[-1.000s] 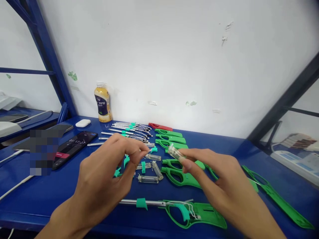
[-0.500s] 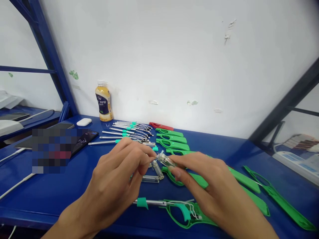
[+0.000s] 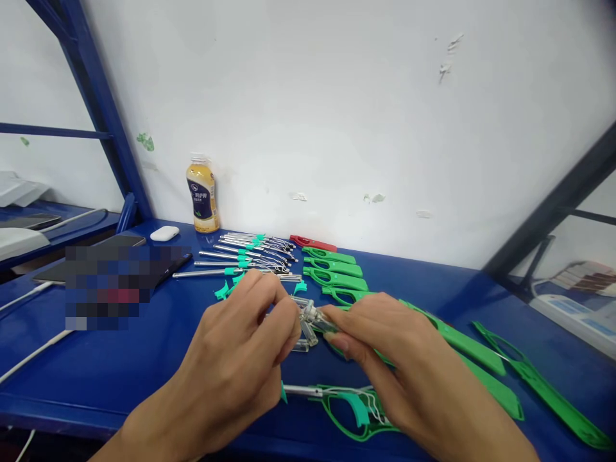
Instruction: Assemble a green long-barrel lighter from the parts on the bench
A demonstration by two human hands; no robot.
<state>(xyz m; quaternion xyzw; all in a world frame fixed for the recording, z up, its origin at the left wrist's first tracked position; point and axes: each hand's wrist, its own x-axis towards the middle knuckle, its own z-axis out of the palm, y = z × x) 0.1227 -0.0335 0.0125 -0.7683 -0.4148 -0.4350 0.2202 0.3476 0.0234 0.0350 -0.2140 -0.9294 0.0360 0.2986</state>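
My right hand (image 3: 389,346) pinches a small clear cylinder (image 3: 318,317) between thumb and index finger, its fitted end pointing left. Curled closed, my left hand (image 3: 240,346) is at that end; whatever its fingertips grip is hidden. Beneath the hands lie more clear cylinders (image 3: 308,333). Nearer the table's front edge, a metal rod (image 3: 303,390) with a teal trigger (image 3: 355,408) and white wires rests at an open green shell (image 3: 337,420), partly covered by my hands.
Metal rods (image 3: 206,274) with wires lie behind my left hand. Green shells (image 3: 337,266) and a red one (image 3: 312,244) are lined up near the wall. A yellow bottle (image 3: 203,196), white case (image 3: 164,233) and phone (image 3: 180,264) stand or lie left. Another green shell (image 3: 553,385) lies right.
My left hand has turned and its fingers have curled in more, uncovering teal pieces behind it. The clear cylinder in my right hand has shifted slightly down. The view has moved a little.
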